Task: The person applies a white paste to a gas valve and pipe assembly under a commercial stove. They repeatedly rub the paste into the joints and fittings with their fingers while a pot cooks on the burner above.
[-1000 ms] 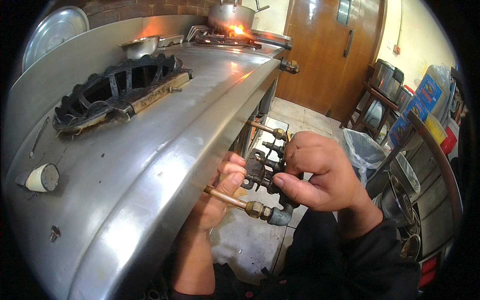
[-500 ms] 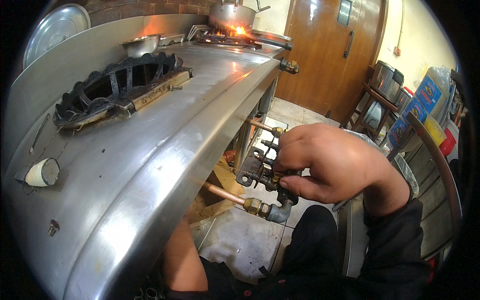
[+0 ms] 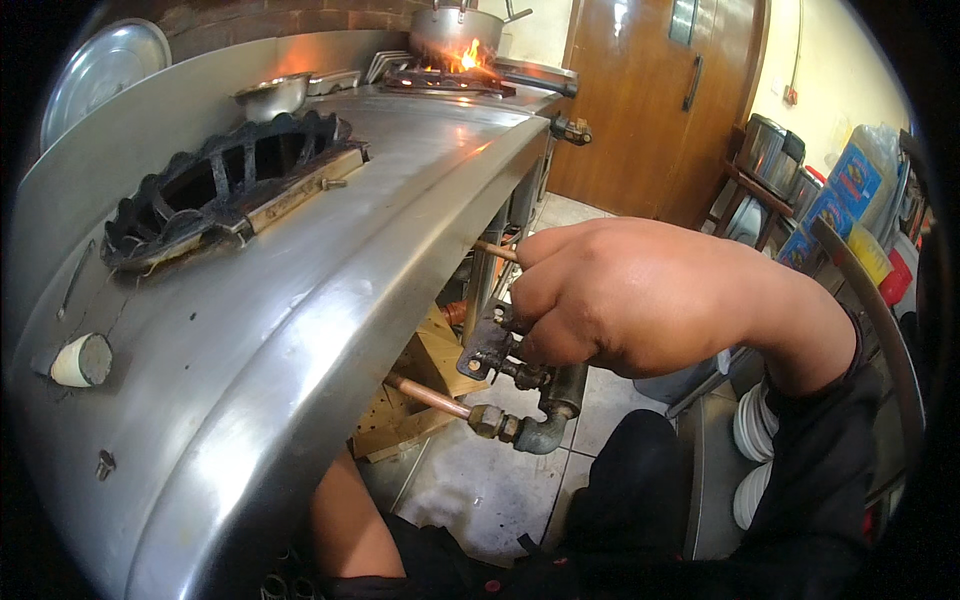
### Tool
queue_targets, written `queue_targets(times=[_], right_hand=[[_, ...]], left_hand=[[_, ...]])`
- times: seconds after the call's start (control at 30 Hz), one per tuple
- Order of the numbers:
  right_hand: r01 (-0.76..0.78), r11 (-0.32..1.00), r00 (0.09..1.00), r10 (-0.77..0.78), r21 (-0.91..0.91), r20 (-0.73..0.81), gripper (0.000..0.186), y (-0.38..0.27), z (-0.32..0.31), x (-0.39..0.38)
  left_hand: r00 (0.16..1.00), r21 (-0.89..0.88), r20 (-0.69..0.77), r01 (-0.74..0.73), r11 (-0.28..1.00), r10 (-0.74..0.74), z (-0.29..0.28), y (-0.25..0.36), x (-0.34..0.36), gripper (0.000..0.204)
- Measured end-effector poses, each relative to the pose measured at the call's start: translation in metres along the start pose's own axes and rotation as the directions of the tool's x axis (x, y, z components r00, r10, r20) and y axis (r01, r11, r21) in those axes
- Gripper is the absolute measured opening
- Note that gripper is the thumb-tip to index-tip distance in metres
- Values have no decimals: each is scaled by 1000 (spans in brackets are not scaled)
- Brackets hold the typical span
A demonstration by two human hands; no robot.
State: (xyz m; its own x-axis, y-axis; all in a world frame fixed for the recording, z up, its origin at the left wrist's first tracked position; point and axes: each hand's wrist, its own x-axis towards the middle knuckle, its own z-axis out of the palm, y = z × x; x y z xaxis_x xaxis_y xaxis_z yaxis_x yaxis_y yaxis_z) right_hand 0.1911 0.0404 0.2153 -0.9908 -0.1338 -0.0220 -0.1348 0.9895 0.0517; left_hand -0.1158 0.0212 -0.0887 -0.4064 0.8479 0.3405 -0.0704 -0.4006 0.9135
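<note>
My right hand point(image 3: 610, 300) is closed, knuckles up, over a dark gas valve manifold point(image 3: 525, 375) in front of the stove's edge. Its fingertips are hidden, so the exact part under them does not show. A copper pipe point(image 3: 430, 396) comes from under the stove and joins the manifold's near end through a brass nut point(image 3: 487, 422) and a grey elbow point(image 3: 542, 434). Another copper pipe point(image 3: 495, 250) runs in behind my fingers. My left forearm point(image 3: 352, 520) reaches beneath the steel stove top point(image 3: 300, 300), which hides the left hand.
A burner grate point(image 3: 230, 180), a bolt point(image 3: 105, 464) and a cream-coloured cylindrical piece point(image 3: 82, 360) lie on the stove top. Flames burn beneath a pot point(image 3: 455, 32) at the far end. Cardboard point(image 3: 435, 350) lies below the stove; stacked bowls point(image 3: 752, 430) stand on my right.
My right hand has turned and shifted left and slightly up over the manifold, covering the brass part that its thumb and fingers pinched before. The whole view has shifted slightly.
</note>
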Motion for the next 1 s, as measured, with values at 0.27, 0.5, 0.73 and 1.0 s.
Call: queue_targets(times=[0.27, 0.5, 0.73, 1.0], right_hand=[[-120, 991, 865, 137, 66, -483, 38, 5, 19, -52], [117, 338, 318, 878, 934, -358, 42, 26, 171, -129], [404, -131, 393, 919, 905, -43, 39, 53, 295, -121], [532, -196, 529, 837, 824, -142, 45, 52, 314, -94]], left_hand=[[980, 333, 198, -67, 941, -1, 69, -10, 2, 19], [973, -115, 229, 68, 991, -40, 153, -44, -38, 21], [982, -142, 74, 182, 973, -173, 236, -12, -62, 23], [983, -155, 67, 181, 971, -173, 259, -38, -67, 19]])
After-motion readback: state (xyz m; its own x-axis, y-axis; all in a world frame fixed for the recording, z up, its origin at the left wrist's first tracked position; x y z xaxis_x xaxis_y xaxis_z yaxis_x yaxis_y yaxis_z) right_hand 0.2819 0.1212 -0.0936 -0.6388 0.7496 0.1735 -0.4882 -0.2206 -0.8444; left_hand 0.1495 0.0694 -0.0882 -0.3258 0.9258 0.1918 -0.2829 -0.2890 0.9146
